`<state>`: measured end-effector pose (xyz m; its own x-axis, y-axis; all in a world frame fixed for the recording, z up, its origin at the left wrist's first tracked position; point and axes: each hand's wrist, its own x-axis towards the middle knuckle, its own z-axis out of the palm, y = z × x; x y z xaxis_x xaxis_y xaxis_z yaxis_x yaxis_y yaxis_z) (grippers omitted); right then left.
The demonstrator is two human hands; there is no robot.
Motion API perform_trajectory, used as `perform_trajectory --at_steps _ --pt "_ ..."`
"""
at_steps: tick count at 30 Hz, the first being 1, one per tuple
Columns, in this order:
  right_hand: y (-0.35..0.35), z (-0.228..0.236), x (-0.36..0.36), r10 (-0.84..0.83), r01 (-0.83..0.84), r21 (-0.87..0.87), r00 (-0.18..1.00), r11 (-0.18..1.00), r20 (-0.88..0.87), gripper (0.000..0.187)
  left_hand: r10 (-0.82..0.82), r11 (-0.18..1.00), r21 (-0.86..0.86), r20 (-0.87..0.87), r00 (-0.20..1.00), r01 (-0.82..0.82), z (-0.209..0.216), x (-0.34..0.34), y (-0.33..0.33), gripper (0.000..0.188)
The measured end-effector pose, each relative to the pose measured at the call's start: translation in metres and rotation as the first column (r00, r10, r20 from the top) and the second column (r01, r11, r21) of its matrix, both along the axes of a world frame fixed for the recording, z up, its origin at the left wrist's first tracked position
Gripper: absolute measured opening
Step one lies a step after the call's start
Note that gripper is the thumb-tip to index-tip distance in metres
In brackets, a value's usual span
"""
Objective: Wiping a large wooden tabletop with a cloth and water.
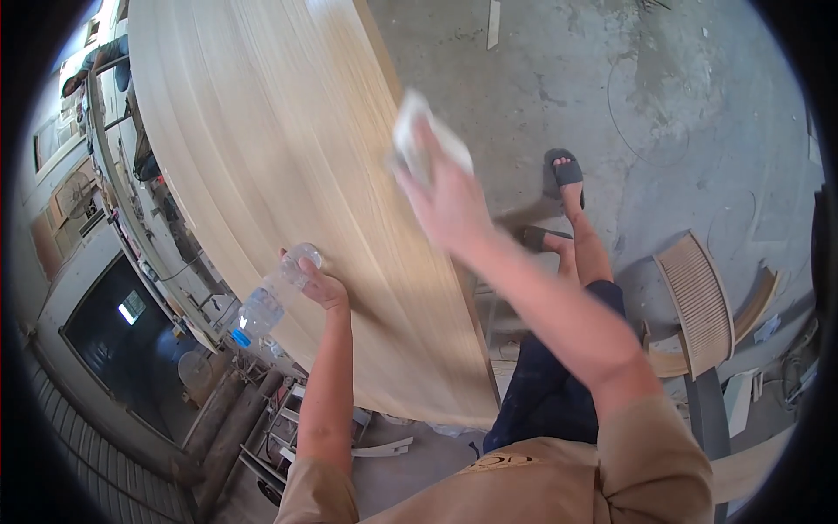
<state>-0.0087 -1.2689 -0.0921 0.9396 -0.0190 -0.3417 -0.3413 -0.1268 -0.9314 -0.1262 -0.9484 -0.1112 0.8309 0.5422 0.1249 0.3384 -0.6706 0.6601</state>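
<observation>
In the head view, a large wooden panel (262, 140), light in colour and with long grain lines, lies in front of the person and fills much of the left and the middle. The left hand (321, 286) is above this panel, and its fingers are clamped on the bottom end of a clear plastic bottle (264, 307). The bottle is tilted, with its blue cap (240, 338) pointing away from the hand, toward the lower left. I cannot tell if the bottle touches the panel.

The right hand (449, 205) is at the right edge of the panel, well apart from the left one. Its fingers are closed around a white cloth (407, 131). Both are blurred, so I cannot tell if the cloth touches the wood.

To the right of the panel is the grey concrete floor (541, 87). A dark sandal (566, 175) of the person stands on it, and a curved slatted wooden piece (698, 306) is farther right. Another person (109, 61) is near the upper left rim.
</observation>
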Motion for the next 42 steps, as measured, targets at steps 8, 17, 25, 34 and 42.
perform_trajectory --at_steps 8,17,25,34,42 --pt "0.009 -0.013 0.082 -0.143 0.166 -0.090 0.965 0.982 0.220 0.062 -0.005 1.000 0.029 -0.045 0.999 0.007 0.004 0.007 -0.017 0.070" --pt "-0.018 0.007 0.115 0.070 -0.070 -0.051 0.998 0.996 0.001 0.070 -0.028 1.000 -0.011 0.028 0.999 0.029 -0.004 0.012 -0.018 0.070" --pt "0.007 0.002 -0.073 0.063 -0.063 -0.040 0.998 0.997 0.002 0.078 -0.044 0.993 0.111 -0.032 0.999 0.047 0.004 0.001 -0.007 0.062" --pt "-0.012 0.006 0.077 0.038 -0.037 -0.154 0.999 0.987 0.006 0.068 -0.018 1.000 -0.001 0.034 0.999 0.018 -0.006 0.019 -0.027 0.064" --pt "-0.002 -0.009 -0.046 0.052 -0.042 -0.113 0.995 0.993 0.081 0.070 -0.043 0.988 0.151 0.015 0.999 0.040 -0.010 0.013 -0.006 0.063"
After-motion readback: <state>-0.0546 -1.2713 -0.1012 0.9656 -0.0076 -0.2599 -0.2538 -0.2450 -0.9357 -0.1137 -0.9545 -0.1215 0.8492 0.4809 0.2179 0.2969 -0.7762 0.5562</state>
